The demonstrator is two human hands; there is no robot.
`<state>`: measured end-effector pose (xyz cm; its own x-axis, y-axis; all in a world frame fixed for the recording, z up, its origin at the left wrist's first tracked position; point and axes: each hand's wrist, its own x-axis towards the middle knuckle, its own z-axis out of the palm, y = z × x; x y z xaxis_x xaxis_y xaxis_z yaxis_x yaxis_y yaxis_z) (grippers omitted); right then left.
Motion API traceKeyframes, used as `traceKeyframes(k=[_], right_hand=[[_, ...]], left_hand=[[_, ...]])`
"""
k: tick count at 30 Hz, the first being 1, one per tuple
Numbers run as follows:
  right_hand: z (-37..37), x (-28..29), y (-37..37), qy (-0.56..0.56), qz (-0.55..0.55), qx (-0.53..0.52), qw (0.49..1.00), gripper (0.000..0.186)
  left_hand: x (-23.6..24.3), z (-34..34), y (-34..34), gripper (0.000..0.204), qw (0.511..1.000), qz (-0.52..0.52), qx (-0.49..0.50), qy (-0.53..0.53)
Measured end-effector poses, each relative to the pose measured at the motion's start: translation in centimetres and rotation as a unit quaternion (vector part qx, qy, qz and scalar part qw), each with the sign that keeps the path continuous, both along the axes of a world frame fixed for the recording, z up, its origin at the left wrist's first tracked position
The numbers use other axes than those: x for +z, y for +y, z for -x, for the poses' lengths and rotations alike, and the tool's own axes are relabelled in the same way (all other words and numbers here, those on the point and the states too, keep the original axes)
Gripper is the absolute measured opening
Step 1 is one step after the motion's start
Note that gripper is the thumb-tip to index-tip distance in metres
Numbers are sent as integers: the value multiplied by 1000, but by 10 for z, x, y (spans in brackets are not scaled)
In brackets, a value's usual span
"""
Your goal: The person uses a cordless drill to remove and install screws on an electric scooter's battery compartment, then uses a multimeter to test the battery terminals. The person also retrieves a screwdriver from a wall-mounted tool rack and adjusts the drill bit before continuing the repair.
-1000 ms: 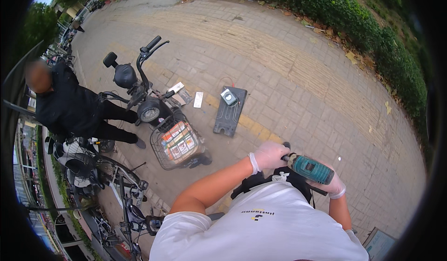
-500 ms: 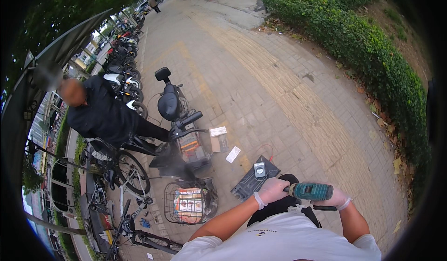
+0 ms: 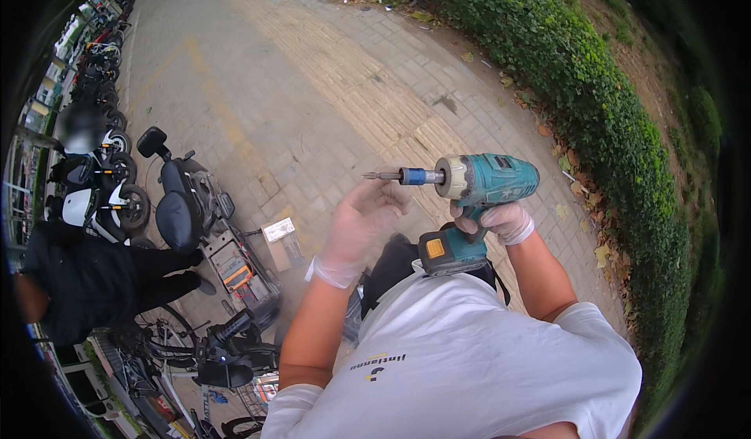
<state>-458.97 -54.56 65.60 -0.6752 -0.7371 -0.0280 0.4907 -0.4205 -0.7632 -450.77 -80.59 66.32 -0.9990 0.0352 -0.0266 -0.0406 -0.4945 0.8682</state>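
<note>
My gloved right hand [image 3: 504, 221] grips a teal cordless drill [image 3: 497, 177] by its handle, its battery low at my waist. A blue bit holder [image 3: 418, 176] with a slim driver bit [image 3: 381, 175] points left from the chuck. My gloved left hand [image 3: 360, 224] is raised just under the bit, its fingers curled and smeared by motion, so whether they touch the bit or hold anything is unclear.
A person in black [image 3: 94, 278] stands at the left beside a scooter [image 3: 180, 220] with an exposed compartment. A small carton [image 3: 278, 243] lies on the pavement. Bicycle parts [image 3: 176, 337] fill the lower left, parked scooters [image 3: 102, 165] line the walkway, and a hedge [image 3: 594, 71] borders the right.
The drill has come up and turned, now showing the bit pointing left. My left hand has left the drill's side and moved left below the bit. The view has shifted.
</note>
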Motion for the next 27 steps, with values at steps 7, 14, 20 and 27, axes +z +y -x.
traceKeyframes(k=[7,14,20,27], right_hand=[[137,-4,-166,-49,53,219,973,78],[232,-47,-358,-153,100,436,881,75],[274,-55,-505,-202,99,576,786,69],[237,-31,-620,-170,61,677,714,66]], left_hand=[[43,69,-90,55,974,11,223,39],[37,127,-189,28,861,168,479,-39],[54,151,-273,32,769,193,605,-75],[65,113,-328,38,641,150,752,-37]])
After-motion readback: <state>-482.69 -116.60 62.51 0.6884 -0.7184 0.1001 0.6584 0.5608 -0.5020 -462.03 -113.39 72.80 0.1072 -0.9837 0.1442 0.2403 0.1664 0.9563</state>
